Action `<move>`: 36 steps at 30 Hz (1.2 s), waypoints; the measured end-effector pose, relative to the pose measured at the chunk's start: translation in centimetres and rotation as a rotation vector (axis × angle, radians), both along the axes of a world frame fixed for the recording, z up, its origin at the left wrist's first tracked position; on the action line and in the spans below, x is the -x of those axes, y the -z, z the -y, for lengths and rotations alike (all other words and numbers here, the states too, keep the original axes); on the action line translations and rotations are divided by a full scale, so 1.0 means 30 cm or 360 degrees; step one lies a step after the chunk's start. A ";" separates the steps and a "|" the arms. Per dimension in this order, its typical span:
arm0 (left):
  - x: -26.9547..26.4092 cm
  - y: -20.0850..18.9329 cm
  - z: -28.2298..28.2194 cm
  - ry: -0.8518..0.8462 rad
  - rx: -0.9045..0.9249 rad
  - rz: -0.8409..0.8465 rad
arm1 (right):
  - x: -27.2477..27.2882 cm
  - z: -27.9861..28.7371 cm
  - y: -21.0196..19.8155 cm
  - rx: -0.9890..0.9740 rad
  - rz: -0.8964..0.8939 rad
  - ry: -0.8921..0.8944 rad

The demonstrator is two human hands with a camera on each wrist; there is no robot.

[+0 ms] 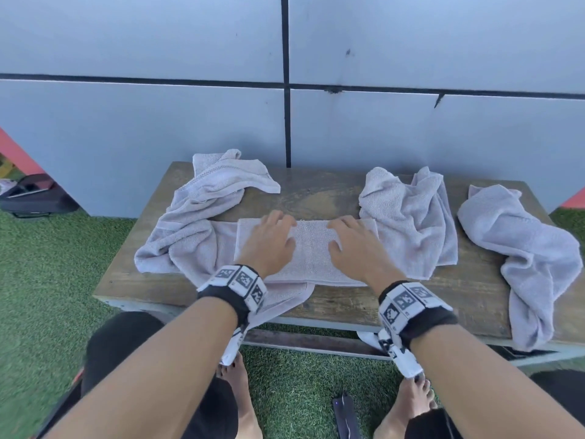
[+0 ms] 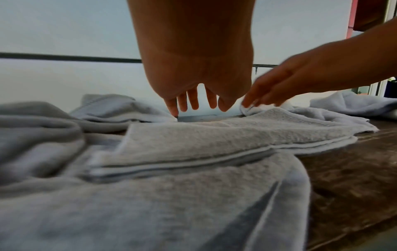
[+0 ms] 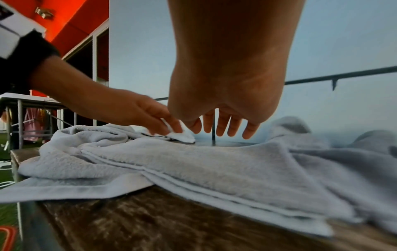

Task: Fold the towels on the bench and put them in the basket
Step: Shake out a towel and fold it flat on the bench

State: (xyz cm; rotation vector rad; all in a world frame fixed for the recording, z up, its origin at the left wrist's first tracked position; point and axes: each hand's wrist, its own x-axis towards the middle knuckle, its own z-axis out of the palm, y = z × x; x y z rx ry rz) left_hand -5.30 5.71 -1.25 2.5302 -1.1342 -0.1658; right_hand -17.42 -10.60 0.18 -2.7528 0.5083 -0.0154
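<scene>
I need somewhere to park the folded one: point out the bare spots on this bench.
Bare wood lies behind the folded towel, between the left towel and middle towel; along the bench's front edge, right of centre; and in a narrow gap before the far-right towel. The left end is crowded.

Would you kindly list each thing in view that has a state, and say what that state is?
folded towel: folded flat at the bench's front middle, under both hands.
left towel: crumpled, unfolded.
middle-right towel: crumpled, unfolded.
far-right towel: crumpled, hanging over the front edge.
left hand: fingers spread over the folded towel.
right hand: likewise.
bench: upright.
</scene>
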 end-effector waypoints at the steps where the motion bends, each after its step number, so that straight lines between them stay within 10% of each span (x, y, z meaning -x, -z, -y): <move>1: 0.009 0.022 0.039 0.0028 -0.0016 0.0007 | -0.038 -0.015 0.029 -0.0018 0.0015 -0.0038; 12: -0.008 0.213 0.024 0.0130 -0.0283 0.0255 | -0.056 -0.010 0.249 0.0137 -0.0089 -0.0023; 36: -0.013 0.210 -0.051 -0.0690 -0.0232 0.0038 | 0.021 0.050 0.259 0.0189 -0.0050 0.0379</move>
